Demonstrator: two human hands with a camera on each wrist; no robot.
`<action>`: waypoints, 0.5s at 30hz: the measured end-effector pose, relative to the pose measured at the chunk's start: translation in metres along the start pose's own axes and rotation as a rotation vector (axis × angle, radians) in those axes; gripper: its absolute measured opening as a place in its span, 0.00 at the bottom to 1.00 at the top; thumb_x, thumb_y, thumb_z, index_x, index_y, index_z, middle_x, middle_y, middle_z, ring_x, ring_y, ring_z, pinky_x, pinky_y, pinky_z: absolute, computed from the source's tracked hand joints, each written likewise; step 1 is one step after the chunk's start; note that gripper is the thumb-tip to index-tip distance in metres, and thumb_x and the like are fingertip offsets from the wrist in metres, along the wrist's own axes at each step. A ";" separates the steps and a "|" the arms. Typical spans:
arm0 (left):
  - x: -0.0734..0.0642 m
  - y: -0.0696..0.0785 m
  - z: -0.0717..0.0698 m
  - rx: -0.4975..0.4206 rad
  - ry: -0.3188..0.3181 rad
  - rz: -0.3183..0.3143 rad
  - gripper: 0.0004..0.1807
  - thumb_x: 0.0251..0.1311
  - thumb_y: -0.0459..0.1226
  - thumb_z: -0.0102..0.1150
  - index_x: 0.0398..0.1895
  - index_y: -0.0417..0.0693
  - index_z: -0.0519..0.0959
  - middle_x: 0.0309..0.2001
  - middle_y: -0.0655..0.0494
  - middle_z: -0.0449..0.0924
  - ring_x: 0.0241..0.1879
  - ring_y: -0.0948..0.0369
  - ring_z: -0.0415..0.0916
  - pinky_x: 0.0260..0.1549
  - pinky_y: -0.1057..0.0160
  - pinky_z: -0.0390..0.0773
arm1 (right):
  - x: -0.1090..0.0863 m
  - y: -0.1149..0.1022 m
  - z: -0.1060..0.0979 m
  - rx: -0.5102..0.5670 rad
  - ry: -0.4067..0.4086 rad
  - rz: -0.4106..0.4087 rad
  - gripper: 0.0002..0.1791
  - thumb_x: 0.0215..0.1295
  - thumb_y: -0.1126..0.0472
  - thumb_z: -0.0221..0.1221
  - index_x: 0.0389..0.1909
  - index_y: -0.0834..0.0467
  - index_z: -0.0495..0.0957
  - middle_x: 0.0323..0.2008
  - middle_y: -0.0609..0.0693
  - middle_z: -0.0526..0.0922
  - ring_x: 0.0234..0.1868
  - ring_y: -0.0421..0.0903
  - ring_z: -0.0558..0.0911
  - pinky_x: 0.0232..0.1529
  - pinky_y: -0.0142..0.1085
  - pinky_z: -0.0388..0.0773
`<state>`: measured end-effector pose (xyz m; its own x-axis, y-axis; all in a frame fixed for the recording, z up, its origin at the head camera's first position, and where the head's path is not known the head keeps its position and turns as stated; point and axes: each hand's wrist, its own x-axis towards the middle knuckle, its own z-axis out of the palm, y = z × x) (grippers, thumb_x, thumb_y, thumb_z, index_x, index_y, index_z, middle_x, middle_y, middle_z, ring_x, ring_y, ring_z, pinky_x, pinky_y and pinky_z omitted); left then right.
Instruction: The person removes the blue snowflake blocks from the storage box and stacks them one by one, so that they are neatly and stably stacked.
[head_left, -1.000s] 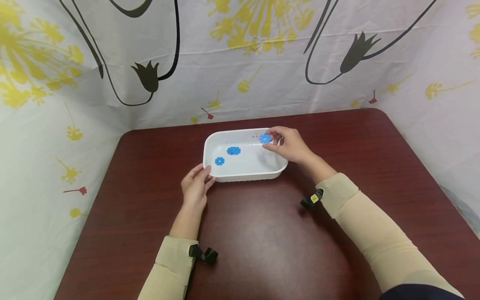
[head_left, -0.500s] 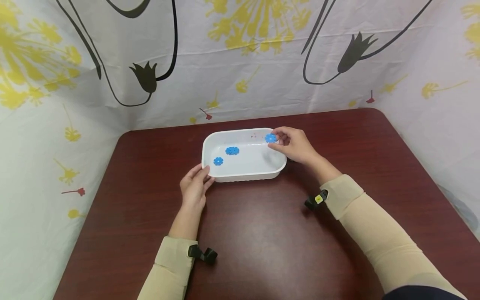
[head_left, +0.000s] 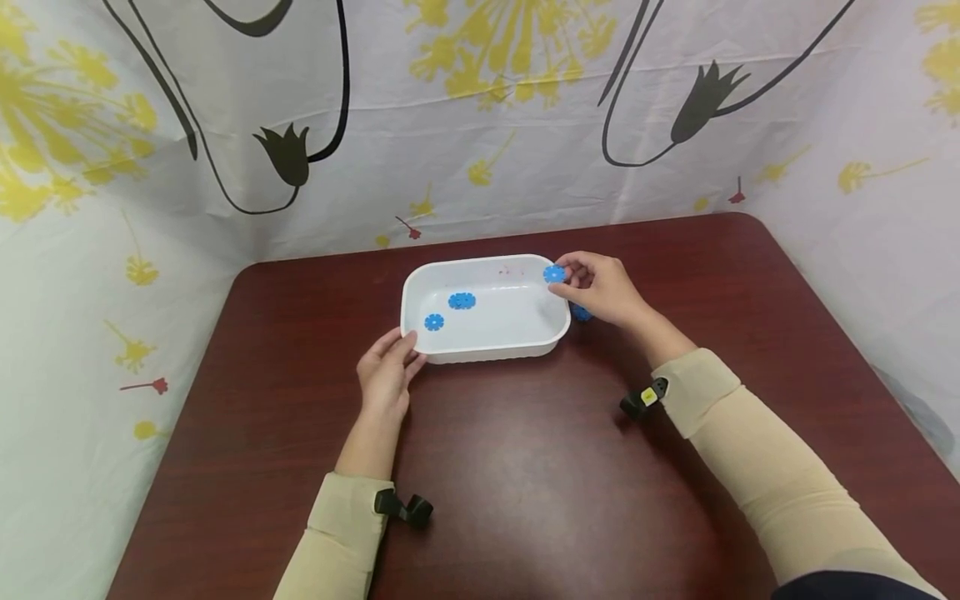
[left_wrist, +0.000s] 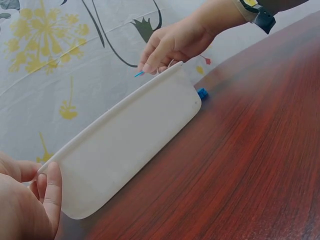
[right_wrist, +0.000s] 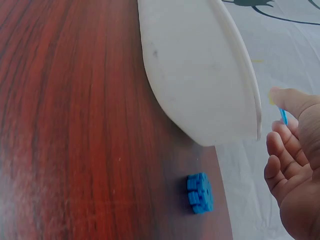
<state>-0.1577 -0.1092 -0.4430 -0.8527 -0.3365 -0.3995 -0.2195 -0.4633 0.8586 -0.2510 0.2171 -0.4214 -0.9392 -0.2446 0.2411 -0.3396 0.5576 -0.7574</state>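
My left hand [head_left: 384, 375] grips the front left corner of a white plastic tray [head_left: 510, 321], thumb over the rim and fingers against the outer wall. Over the tray's right end, my right hand [head_left: 603, 287] pinches a blue notched disc [head_left: 554, 274] between thumb and fingertips; the right wrist view shows this held disc [right_wrist: 283, 116] edge-on. Inside the tray lie a single blue disc [head_left: 434, 322] and, nearer the middle, a couple of overlapping blue discs [head_left: 462, 301]. Below my right hand, just outside the tray, a short stack of blue discs [right_wrist: 200, 193] stands on the table.
The dark red-brown wooden table [head_left: 510, 467] has a far edge close behind the tray. A white patterned cloth [head_left: 465, 183] hangs behind it and along both sides. Small wrist cameras [head_left: 405, 507] stick out from both sleeves.
My right hand has carried the pinched disc rightward, from over the tray's inside to its right rim. The stack beside the tray has come into view. My left hand keeps its grip.
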 end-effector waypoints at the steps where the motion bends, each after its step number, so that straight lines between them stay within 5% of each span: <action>1: 0.000 0.000 0.000 0.001 0.000 -0.001 0.21 0.64 0.30 0.67 0.59 0.38 0.77 0.42 0.48 0.80 0.35 0.60 0.79 0.41 0.63 0.88 | -0.001 0.001 -0.001 -0.001 0.000 0.005 0.18 0.61 0.60 0.72 0.50 0.62 0.81 0.35 0.53 0.79 0.34 0.46 0.77 0.30 0.26 0.75; 15: 0.001 -0.001 0.001 0.002 0.010 -0.003 0.20 0.63 0.31 0.67 0.59 0.38 0.78 0.42 0.48 0.80 0.35 0.60 0.79 0.40 0.63 0.88 | -0.009 0.015 -0.011 -0.008 0.015 0.033 0.19 0.61 0.59 0.72 0.50 0.63 0.81 0.35 0.54 0.79 0.35 0.48 0.77 0.29 0.26 0.75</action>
<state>-0.1588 -0.1086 -0.4440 -0.8471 -0.3433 -0.4057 -0.2231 -0.4631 0.8578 -0.2479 0.2359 -0.4283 -0.9506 -0.2137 0.2252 -0.3086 0.5717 -0.7602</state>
